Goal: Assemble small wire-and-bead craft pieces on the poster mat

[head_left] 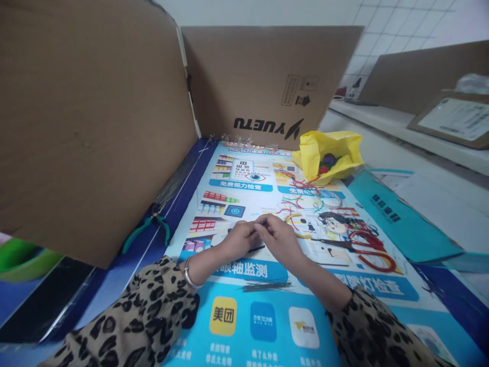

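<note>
The left hand (241, 239) and right hand (280, 240) meet at the fingers; whether either grip holds anything, I cannot tell. Red-handled scissors (354, 246) lie to the right.

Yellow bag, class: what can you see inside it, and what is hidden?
Inside the yellow bag, a purple item, a red item and some dark green material show. The bag's front covers anything lower down.

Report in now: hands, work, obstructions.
Left hand and right hand: together. Anything held: too hidden to tell. Thin wires: loose on printed sheet. Scissors: right of hands, not blocking.
</note>
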Motion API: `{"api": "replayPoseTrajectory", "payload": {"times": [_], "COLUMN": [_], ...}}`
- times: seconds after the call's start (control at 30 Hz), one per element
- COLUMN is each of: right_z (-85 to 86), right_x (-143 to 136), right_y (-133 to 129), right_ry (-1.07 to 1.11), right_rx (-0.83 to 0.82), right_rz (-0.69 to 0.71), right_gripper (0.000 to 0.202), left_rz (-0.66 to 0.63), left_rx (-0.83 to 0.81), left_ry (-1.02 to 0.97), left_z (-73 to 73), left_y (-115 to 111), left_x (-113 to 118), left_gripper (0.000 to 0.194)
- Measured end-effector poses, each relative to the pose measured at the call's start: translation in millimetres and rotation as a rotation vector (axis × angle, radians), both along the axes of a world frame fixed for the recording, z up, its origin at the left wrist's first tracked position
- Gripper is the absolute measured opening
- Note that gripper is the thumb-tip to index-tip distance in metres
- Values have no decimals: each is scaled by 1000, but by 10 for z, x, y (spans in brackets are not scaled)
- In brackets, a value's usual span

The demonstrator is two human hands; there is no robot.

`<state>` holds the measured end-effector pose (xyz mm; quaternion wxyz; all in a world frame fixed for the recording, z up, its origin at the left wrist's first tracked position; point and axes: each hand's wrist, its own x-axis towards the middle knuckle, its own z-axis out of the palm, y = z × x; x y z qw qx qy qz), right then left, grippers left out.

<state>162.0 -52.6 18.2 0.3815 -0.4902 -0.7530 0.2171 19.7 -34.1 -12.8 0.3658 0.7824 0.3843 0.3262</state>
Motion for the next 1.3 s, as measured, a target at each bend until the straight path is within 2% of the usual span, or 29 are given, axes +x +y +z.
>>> {"api": "replayPoseTrajectory", "payload": {"times": [0.2,0.37,0.47,0.8,0.97,1.2,1.3], "right_z": [15,16,1,-75,-26,60,45], "right_x": [5,19,20,10,16,39,51], "right_y": [14,14,10,28,24,4,11], "right_ry": [33,85,92,109,91,25,0], "right_rx": [3,-39,-38,-72,-30,24,-5], "right_rz": [-2,-4,-35,-35,0,0,-17], "right_gripper": [11,11,18,23,13,11,11], "left_rz": [-1,29,29,60,47,14,4], "left_rx": [-5,-42,-54,-33,-55,-61,-53], "left_ry": [18,-52,-94,-1,-1,-74,-91], "left_z": [39,76,76,50,38,107,144], "left_y": [-14,-43,-50,-38,-37,-74,-65], "left_x": [-7,-6,-6,-17,-16,-29,-61], "left_gripper": [33,28,29,28,28,27,38]}}
